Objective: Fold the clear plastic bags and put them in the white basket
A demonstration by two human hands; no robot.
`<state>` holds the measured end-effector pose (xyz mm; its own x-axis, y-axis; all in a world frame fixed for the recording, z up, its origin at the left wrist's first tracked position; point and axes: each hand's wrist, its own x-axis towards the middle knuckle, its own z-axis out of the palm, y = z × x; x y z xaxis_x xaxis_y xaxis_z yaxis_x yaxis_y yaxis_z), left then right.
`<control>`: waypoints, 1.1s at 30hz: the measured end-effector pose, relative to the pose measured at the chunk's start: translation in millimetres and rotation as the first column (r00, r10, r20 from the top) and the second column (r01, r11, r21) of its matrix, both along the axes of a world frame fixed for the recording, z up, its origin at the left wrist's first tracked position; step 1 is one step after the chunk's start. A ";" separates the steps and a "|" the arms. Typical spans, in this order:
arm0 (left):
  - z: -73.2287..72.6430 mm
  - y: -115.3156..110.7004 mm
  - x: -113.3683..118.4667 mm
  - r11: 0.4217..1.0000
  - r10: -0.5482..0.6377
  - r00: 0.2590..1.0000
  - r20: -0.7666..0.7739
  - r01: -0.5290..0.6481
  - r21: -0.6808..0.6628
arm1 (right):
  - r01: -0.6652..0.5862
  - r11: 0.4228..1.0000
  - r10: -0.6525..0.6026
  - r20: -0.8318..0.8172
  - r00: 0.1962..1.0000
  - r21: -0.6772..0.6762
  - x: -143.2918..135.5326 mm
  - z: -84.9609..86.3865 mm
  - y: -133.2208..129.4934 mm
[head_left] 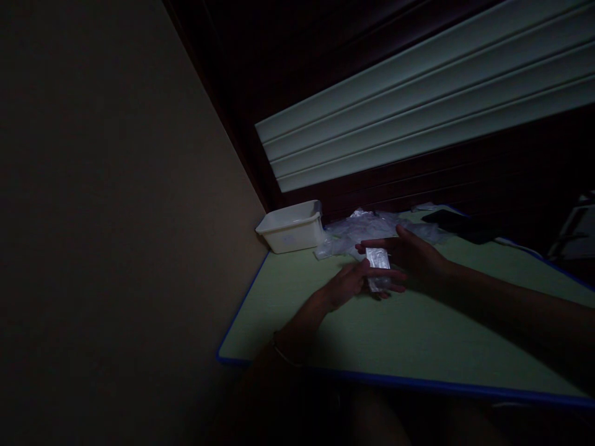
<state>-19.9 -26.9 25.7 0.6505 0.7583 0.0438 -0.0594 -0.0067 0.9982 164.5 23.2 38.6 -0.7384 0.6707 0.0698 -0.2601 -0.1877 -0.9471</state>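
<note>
A small shiny packet [378,259], silvery and clear like plastic wrap, is held above the light green table [297,310]. My left hand [346,285] grips it from the left, with fingers across its lower part. My right hand [413,251] is at its right and upper edge, thumb raised apart and fingers stretched out beside or behind the packet. Dim light hides exactly where those fingertips touch. Behind the hands lies a pile of clear plastic bags [357,229].
A white plastic bin [292,230] stands at the table's back left, against the wall [139,186]. A dark flat object [460,226] lies at the back right. Blue edging [395,379] borders the table, and a dark panel with pale slats [418,105] rises behind it.
</note>
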 end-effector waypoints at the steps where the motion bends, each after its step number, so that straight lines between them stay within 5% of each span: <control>1: 0.6 -0.5 0.3 1.000 -0.005 1.000 -0.010 0.005 -0.007 | 0.020 1.000 -0.020 0.004 1.000 0.018 0.5 0.1 1.5; 6: 1.4 -1.3 2.3 0.999 -0.029 0.999 -0.042 0.028 -0.038 | 0.133 0.986 -0.135 0.006 0.991 0.103 3.4 2.0 9.1; 25: 0.8 -2.4 2.9 0.991 -0.132 0.986 -0.104 0.128 -0.046 | 0.191 0.967 -0.191 -0.014 0.981 0.168 8.7 2.3 23.0; 33: 8.0 -0.4 -11.9 0.998 -0.043 0.996 -0.083 0.040 -0.039 | 0.221 0.964 -0.217 -0.042 0.975 0.150 10.6 4.0 24.1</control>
<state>-31.8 -27.3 33.7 0.6817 0.7306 -0.0399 0.0251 0.0311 0.9992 175.1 47.3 42.6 -0.5714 0.7957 0.2009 -0.3028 0.0231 -0.9528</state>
